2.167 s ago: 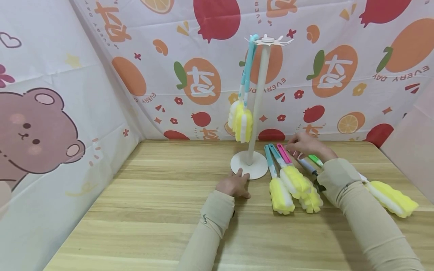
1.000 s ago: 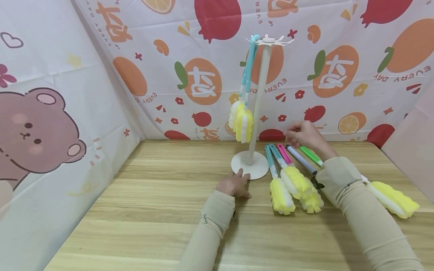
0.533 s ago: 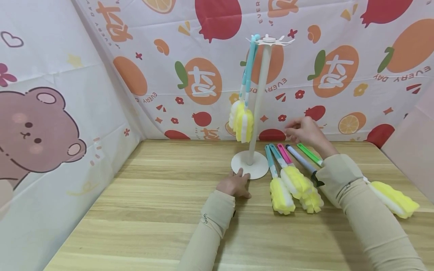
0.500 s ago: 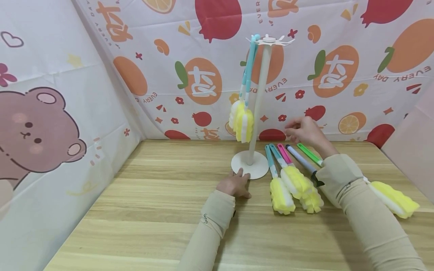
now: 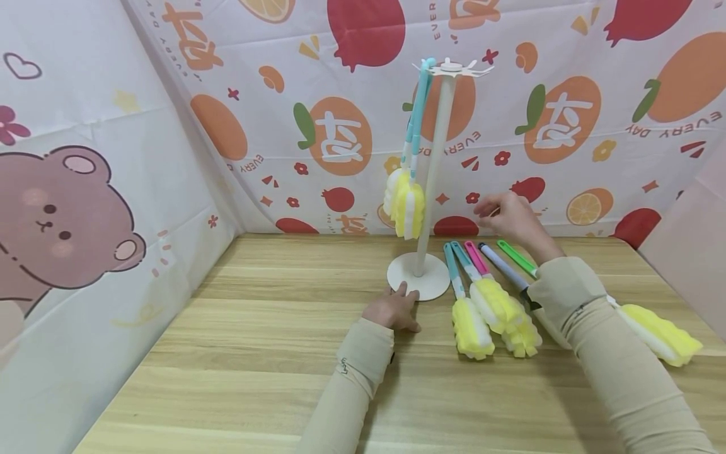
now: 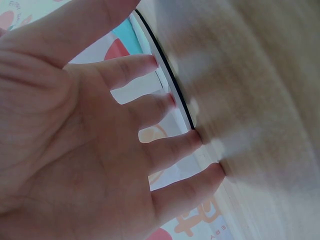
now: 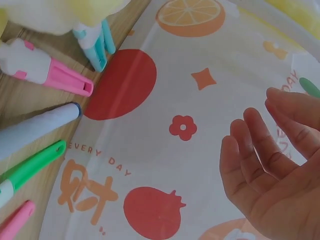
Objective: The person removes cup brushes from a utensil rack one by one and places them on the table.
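Observation:
My left hand (image 5: 392, 310) lies with spread fingers, fingertips on the front rim of the white stand's round base (image 5: 433, 285). In the left wrist view its fingers (image 6: 175, 150) are straight against the base edge and tabletop. My right hand (image 5: 513, 219) hovers above the handles at the back, loosely curled; the right wrist view shows nothing in its fingers (image 7: 257, 145). Below it lie sponge brushes with teal (image 5: 452, 261), pink (image 5: 475, 257) and green (image 5: 515, 255) handles, and a grey-blue handle (image 5: 505, 267). Teal-handled sponge brushes (image 5: 409, 205) hang from the stand's hooks.
Another yellow-and-white sponge head (image 5: 658, 334) lies at the right, its handle partly behind my right sleeve. A pink handle end (image 7: 19, 220) shows in the right wrist view. Patterned cloth (image 5: 255, 151) walls the back and sides of the wooden table (image 5: 255, 353).
My right hand has risen off the handles toward the back cloth, uncovering the grey-blue and green ones. My left hand has stayed at the base. The hanging brushes have not moved.

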Demonstrator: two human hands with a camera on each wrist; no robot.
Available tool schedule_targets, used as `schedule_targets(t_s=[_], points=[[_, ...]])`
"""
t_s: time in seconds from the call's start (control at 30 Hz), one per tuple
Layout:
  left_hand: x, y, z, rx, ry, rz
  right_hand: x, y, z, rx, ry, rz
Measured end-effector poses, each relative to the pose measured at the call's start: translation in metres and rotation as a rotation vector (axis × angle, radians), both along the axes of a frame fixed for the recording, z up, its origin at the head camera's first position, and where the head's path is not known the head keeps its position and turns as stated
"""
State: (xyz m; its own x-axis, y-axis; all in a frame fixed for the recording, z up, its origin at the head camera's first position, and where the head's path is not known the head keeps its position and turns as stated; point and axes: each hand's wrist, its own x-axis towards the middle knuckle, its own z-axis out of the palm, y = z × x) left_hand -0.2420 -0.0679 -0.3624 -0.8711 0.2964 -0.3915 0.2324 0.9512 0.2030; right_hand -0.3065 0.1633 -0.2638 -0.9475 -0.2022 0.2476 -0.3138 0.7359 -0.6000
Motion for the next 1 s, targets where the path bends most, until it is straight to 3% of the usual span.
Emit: schedule_targets(t_s=[0.37,0.7,1.0], points=[[0.000,0.000,-0.001,-0.010,0.013,-0.012,0.004,-0.004,-0.002,0.090,0.064,-0.002],[0.000,0.000,0.000,-0.007,0.019,-0.010,0.009,-0.016,0.003,0.210,0.190,-0.004],[0.001,-0.001,0.000,-0.004,0.012,-0.004,0.012,-0.025,0.010,0.191,0.258,0.012]])
